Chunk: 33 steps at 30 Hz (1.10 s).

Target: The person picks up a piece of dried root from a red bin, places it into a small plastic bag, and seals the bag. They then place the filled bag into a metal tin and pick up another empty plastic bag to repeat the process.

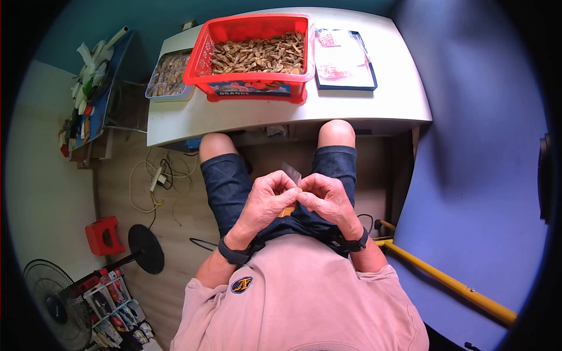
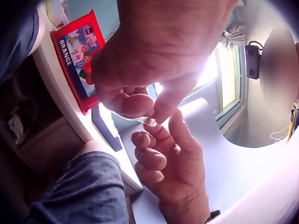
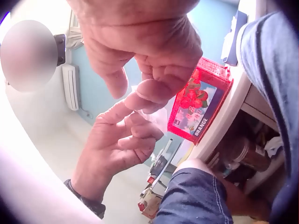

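Observation:
Over the lap, both hands meet at a small clear plastic bag [image 1: 291, 173]. My left hand [image 1: 268, 202] pinches it between thumb and fingers. Right beside it, my right hand [image 1: 325, 199] pinches the bag too, with the fingertips of both hands close together. In the right wrist view the see-through film [image 3: 160, 117] shows between the fingers, and a thin edge of it shows in the left wrist view. A small orange-brown patch [image 1: 286, 211] appears just below the hands, partly hidden by them.
On the white table [image 1: 257, 114] stands a red basket [image 1: 252, 77] of dried brown slices. Left of it is a tray [image 1: 170, 76] of filled packets; right, a dark-edged shallow box [image 1: 346, 88] with clear printed bags. A fan [image 1: 55, 307] and cables [image 1: 158, 175] are at left.

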Tool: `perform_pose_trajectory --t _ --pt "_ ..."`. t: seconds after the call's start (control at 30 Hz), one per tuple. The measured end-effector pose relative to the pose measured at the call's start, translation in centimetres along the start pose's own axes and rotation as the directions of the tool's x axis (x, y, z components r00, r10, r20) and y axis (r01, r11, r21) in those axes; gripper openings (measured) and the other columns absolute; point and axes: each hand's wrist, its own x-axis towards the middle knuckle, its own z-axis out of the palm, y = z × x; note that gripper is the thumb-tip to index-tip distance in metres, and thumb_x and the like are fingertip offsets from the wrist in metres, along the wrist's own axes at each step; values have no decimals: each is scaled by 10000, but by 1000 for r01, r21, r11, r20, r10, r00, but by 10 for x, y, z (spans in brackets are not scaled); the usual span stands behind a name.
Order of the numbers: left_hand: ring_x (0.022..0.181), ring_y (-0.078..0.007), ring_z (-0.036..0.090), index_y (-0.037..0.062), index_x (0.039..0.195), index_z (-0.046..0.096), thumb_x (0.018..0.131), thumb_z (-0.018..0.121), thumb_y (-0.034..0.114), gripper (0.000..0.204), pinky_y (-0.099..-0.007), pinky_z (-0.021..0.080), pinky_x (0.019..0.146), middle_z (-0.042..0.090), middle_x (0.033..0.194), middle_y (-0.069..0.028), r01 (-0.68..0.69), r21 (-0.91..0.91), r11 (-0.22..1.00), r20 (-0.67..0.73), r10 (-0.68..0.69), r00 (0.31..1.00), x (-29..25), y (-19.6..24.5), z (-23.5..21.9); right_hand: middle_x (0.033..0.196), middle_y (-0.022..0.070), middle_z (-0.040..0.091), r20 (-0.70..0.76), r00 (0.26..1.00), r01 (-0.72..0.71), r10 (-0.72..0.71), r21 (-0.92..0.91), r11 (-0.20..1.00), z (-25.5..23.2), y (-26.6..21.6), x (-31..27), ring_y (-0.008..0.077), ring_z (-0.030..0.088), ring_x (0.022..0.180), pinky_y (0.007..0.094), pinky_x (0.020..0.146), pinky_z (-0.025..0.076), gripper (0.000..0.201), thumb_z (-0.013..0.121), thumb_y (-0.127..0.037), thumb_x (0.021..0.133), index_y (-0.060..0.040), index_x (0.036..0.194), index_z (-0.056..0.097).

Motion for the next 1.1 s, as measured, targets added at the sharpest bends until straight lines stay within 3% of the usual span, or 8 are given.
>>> perform_pose_trajectory --t 0.13,0.37,0.47,0.63,0.9,1.0,1.07,1.1 --pt "689 -29 552 26 851 625 882 769 129 180 -197 480 606 629 766 15 -5 126 992 -5 5 1000 -3 4 -1 807 8 649 28 998 -59 59 -10 998 2 4 2 47 593 696 203 602 508 253 731 -210 926 28 979 659" --pt "699 -46 585 18 832 628 860 786 112 186 -212 503 620 643 775 2 39 235 971 25 -46 999 -6 -7 -3 680 6 630 44 997 -56 64 -157 986 -3 6 -1 43 569 612 204 535 474 308 643 -262 971 33 902 698" --pt "710 -55 605 11 827 630 854 782 85 172 -217 514 631 657 783 -7 75 214 974 36 -84 996 -5 -6 0 676 20 632 43 997 -54 62 -167 984 -5 1 -3 51 570 592 205 532 475 301 621 -254 977 30 913 701" --pt "623 -38 564 26 827 659 859 770 101 138 -181 450 537 668 753 -22 140 5 990 81 -140 987 -5 4 3 650 20 614 21 1000 -15 20 -197 980 -4 -2 -7 60 573 573 213 519 468 319 589 -253 1002 20 862 674" --pt "565 -48 540 41 801 656 832 781 111 147 -177 427 503 660 723 -30 172 -85 981 76 -166 983 -3 1 3 629 13 588 -9 999 35 -37 -150 988 -2 2 -8 63 570 562 229 503 458 288 565 -201 1020 2 833 646" --pt "561 -51 541 39 792 650 826 781 107 151 -177 426 503 650 708 -26 182 -120 976 57 -176 983 -3 3 5 635 33 592 -18 996 84 -90 -198 977 -1 2 -8 89 582 559 243 508 466 253 576 -167 1008 6 838 648" --pt "562 -50 543 37 788 648 824 780 103 151 -176 425 504 646 701 -23 187 -133 973 46 -183 982 -3 4 5 654 78 618 -22 975 196 -220 -377 905 -1 2 -7 169 621 557 287 513 488 200 607 -121 966 11 820 646" --pt "562 -50 539 38 783 643 825 771 96 147 -181 424 508 637 693 -16 154 -79 985 -2 -155 988 -3 3 6 654 78 618 -23 975 196 -220 -376 906 -2 2 -6 169 621 557 287 513 488 200 607 -121 966 11 820 646"
